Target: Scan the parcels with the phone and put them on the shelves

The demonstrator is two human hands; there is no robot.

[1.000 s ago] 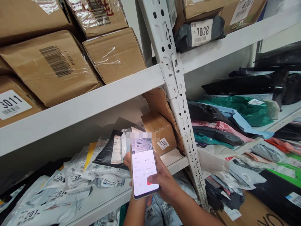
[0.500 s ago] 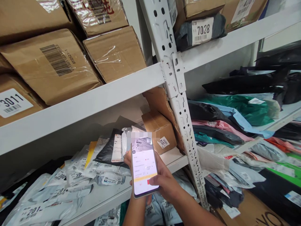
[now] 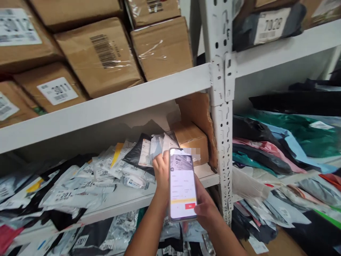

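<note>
My right hand (image 3: 204, 206) is closed around a smartphone (image 3: 183, 188), its thumb at the red button low on the lit screen. The screen shows a camera picture of a label above a white form with a yellow band. Beyond the phone, my left hand (image 3: 161, 169) has its fingers curled at a white mailer bag (image 3: 169, 140); the phone hides its thumb side and part of the bag. Left of that hand lies a black mailer bag (image 3: 135, 151) with a white label. A small cardboard box (image 3: 190, 137) sits behind the phone.
A white shelf post (image 3: 225, 142) rises to the right. Taped cardboard boxes (image 3: 99, 58) fill the shelf above. Numbered mailer bags (image 3: 74, 190) lie in a row at left, with more on the shelf below. Stacked coloured bags (image 3: 287, 142) fill the right-hand rack.
The view has swung left, so shelves and hands appear farther right. My left hand shows more clearly beside the phone, and my right thumb has shifted to the red button's right edge.
</note>
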